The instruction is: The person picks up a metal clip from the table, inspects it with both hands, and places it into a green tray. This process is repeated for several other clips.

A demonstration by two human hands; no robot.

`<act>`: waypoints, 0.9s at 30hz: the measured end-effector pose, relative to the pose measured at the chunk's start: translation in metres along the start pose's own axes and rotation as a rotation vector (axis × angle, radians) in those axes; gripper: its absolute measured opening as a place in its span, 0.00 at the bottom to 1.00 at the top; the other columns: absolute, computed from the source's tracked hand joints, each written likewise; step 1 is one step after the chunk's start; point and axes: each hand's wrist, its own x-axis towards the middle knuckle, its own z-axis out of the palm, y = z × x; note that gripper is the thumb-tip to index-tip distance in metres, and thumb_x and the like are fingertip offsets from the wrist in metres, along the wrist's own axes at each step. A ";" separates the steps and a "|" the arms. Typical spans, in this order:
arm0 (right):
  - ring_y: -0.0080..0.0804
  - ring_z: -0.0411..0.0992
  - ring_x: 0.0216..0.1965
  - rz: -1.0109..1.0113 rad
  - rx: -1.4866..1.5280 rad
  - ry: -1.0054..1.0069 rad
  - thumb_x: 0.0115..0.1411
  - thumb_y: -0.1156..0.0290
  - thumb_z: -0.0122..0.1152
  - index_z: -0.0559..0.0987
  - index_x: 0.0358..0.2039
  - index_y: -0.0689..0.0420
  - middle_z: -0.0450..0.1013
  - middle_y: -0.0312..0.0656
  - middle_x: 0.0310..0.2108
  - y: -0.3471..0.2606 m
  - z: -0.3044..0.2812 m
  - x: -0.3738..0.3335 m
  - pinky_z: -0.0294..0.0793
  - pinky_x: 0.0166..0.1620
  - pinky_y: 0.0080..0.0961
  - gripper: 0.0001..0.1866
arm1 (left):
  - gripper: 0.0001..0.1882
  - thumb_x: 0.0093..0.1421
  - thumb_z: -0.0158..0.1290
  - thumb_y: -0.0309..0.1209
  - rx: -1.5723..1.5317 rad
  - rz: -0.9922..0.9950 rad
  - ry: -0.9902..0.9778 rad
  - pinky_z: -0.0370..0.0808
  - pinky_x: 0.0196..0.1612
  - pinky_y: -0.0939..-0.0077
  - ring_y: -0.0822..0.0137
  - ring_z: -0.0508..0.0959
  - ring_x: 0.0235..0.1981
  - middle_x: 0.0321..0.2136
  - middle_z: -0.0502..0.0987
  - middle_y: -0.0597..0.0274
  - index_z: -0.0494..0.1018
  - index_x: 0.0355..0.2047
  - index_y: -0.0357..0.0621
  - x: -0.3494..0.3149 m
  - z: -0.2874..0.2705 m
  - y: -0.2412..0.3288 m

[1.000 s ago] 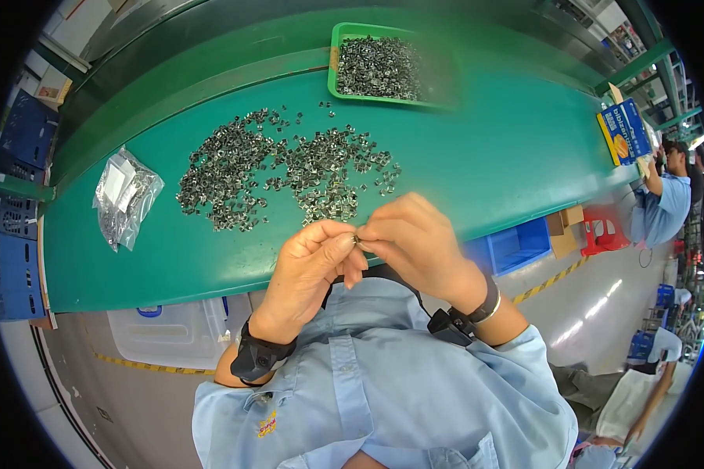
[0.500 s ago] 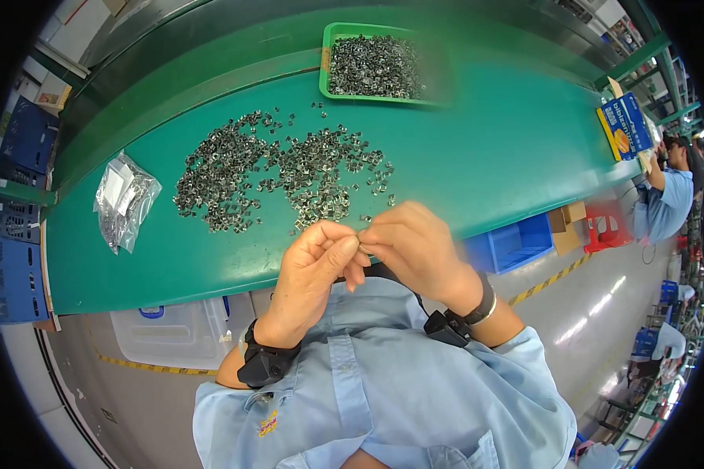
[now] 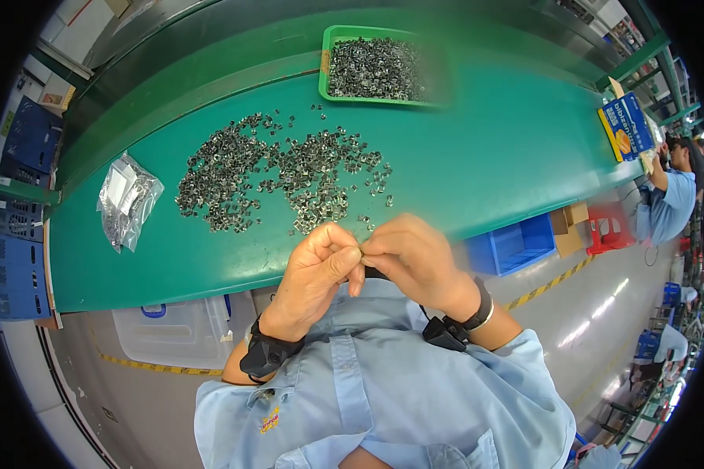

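Note:
My left hand [image 3: 318, 273] and my right hand [image 3: 419, 262] meet in front of my chest at the table's near edge. Thumb and fingers of each are pinched together, tip to tip. Between them is a tiny dark piece, mostly hidden by the fingertips and too small to name. Just beyond the hands, small black-and-silver metal parts lie on the green tabletop [image 3: 477, 168] in two loose piles, a left pile [image 3: 220, 176] and a right pile [image 3: 317, 176]. Farther back stands a green tray [image 3: 326, 78] holding many similar parts [image 3: 375, 69].
A clear plastic bag [image 3: 129, 202] with parts and a white label lies at the left. At the far right stands a blue-and-yellow box [image 3: 627, 127]. Below the table edge are a blue bin [image 3: 524, 246] and a clear lidded box [image 3: 172, 332]. A co-worker [image 3: 669, 203] sits at the right.
My right hand has dropped slightly toward me, its fingers still pinched against the left hand's. The piles and tray have not visibly changed.

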 end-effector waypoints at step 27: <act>0.32 0.72 0.30 0.087 0.168 -0.068 0.49 0.81 0.63 0.75 0.31 0.58 0.73 0.39 0.28 -0.004 -0.003 -0.003 0.71 0.31 0.25 0.08 | 0.08 0.62 0.49 0.32 0.027 -0.151 0.002 0.68 0.22 0.76 0.69 0.71 0.18 0.21 0.73 0.61 0.65 0.32 0.43 -0.005 0.007 0.014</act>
